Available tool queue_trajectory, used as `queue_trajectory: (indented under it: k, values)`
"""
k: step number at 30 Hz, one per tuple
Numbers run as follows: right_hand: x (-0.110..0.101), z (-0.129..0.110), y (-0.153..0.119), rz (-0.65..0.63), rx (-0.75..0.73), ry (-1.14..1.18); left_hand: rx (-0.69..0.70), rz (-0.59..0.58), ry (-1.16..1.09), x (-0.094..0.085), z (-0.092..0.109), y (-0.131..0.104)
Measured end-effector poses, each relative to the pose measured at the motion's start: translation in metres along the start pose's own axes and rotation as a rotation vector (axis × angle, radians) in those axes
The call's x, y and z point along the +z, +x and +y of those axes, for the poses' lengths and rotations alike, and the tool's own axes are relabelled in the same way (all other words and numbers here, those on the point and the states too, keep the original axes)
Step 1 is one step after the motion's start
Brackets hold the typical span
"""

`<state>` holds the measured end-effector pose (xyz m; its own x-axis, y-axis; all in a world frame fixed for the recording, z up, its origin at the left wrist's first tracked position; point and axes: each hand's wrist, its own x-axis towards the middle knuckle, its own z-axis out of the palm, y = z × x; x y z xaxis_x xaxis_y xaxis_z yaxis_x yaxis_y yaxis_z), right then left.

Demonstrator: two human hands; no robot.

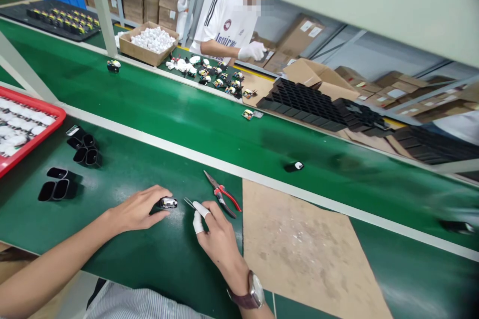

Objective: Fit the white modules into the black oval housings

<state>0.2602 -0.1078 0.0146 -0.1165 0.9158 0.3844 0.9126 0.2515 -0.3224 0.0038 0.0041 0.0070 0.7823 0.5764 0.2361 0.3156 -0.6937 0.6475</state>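
My left hand rests on the green bench, its thumb and fingers closed around a small black casing with shiny parts showing in its open end. A little to the right, my right hand pinches a pair of tweezers, tips pointing toward the casing but apart from it. White finger cots cover two of its fingertips, and a watch is on the wrist. Red-handled pliers lie just beyond my right hand. Several hollow black casings stand at the left of the bench.
A red tray of white parts sits far left. Beyond the white rail runs a green conveyor carrying a few parts. Brown cardboard lies to the right. Across, a co-worker's gloved hand is near black trays.
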Motion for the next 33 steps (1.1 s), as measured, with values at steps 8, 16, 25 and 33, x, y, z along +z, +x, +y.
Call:
queue_trajectory:
  k: [8, 16, 25, 33]
  values:
    - [0.021, 0.025, -0.003, 0.029, -0.068, -0.184, 0.237, 0.134, -0.098, -0.008, -0.008, 0.001]
    - [0.004, 0.003, 0.014, -0.004, -0.098, 0.030, 0.241, 0.148, -0.066, -0.005, -0.001, 0.003]
    - [0.008, 0.025, -0.002, -0.036, -0.088, -0.179, -0.023, 0.075, -0.145, 0.009, -0.009, -0.003]
    - [-0.019, -0.003, 0.000, -0.067, -0.103, -0.027, -0.101, 0.059, -0.161, 0.011, -0.008, -0.004]
